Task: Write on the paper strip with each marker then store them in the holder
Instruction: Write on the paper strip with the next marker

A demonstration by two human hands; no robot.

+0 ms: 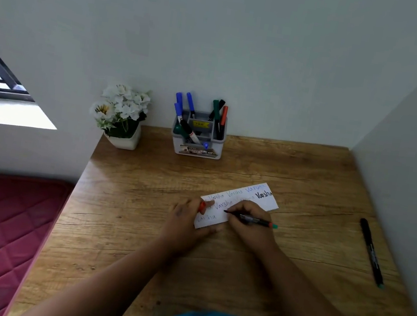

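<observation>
Marker point(249, 218): light, rigid, smooth barrel; my right hand point(249, 225) pinches it near the tip, which rests on the paper strip point(265, 202). My left hand point(185, 220) pins the flimsy strip's near-left end flat, curled around an orange cap point(202, 206). Holder point(199, 135) stands far, well apart.

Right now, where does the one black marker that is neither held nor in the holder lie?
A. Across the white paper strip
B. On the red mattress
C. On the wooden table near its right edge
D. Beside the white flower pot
C: the loose black marker lies flat on the wooden table, right of the white paper strip.
</observation>
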